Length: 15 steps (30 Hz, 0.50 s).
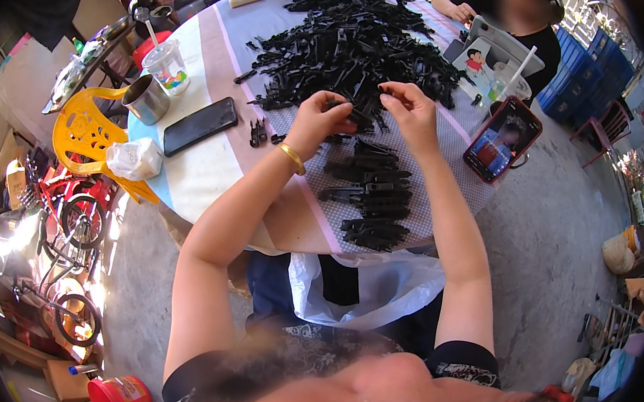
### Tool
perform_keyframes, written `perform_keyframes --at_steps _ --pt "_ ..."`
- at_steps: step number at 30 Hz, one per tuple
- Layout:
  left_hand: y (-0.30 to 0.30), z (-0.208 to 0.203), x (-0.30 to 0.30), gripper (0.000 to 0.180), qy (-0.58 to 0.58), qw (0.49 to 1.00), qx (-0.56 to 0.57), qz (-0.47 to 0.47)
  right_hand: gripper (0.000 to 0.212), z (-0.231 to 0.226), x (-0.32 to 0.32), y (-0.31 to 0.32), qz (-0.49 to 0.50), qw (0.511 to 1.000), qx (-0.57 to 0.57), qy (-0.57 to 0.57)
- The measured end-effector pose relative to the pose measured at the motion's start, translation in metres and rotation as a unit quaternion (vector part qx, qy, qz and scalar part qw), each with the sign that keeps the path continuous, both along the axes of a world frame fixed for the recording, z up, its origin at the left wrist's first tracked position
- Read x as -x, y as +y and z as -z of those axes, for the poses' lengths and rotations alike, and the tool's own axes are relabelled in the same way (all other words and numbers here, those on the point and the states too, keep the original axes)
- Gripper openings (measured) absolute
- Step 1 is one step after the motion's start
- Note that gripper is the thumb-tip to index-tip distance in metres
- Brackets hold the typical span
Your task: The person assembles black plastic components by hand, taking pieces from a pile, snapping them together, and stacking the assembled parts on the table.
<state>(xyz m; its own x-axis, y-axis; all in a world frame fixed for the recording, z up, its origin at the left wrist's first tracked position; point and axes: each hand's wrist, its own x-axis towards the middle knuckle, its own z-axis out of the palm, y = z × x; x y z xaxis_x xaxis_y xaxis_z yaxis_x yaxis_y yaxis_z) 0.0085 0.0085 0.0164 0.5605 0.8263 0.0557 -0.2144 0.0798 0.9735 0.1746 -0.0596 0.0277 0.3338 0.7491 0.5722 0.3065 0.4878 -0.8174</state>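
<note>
My left hand [318, 125], a gold bangle at its wrist, is closed around a black clip-like piece [358, 119] above the table. Just to its right, my right hand [411, 115] pinches a small black part [382, 90] between thumb and fingertips. Beyond both hands spreads a big heap of black plastic clip-like pieces [360, 50]. Nearer to me, several more lie in stacked bunches [373, 194] between my forearms. A few loose ones [257, 133] rest left of my left wrist.
The round table [207, 182] carries a dark phone [200, 126], a metal cup [146, 99], a plastic cup [166, 66] and a knotted bag [134, 158]. A lit phone [503, 139] stands at right. A white bag [398, 294] hangs at my lap. Other people sit across.
</note>
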Motion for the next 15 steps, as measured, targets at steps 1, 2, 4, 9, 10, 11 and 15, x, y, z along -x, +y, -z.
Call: perform_keyframes --at_steps 1,2,4,9,10,11,15 --pt "0.0 -0.001 0.001 0.022 -0.012 1.0 0.024 -0.008 0.014 -0.002 0.0 -0.003 -0.017 0.999 0.029 0.036" --pt "0.001 -0.003 0.002 0.022 -0.012 1.0 0.024 -0.008 0.013 0.002 -0.004 0.0 -0.039 0.998 0.045 0.02" --pt "0.0 -0.007 0.005 0.02 -0.016 0.999 0.039 -0.011 0.015 -0.005 -0.005 -0.005 -0.115 0.988 0.09 0.057" --pt "0.003 -0.005 0.006 0.024 0.005 0.999 0.029 -0.021 0.018 -0.008 0.002 -0.009 -0.211 0.959 0.133 0.133" --pt "0.003 -0.004 0.005 0.026 0.006 1.0 0.021 -0.017 0.019 -0.004 -0.001 -0.008 -0.21 0.964 0.135 0.091" --pt "0.002 -0.004 0.004 0.026 0.006 1.0 0.02 -0.017 0.02 -0.002 -0.003 -0.007 -0.21 0.967 0.136 0.049" --pt "-0.001 -0.005 0.005 0.035 -0.031 0.997 0.061 0.046 0.021 -0.001 0.0 -0.006 -0.23 0.957 0.175 0.027"
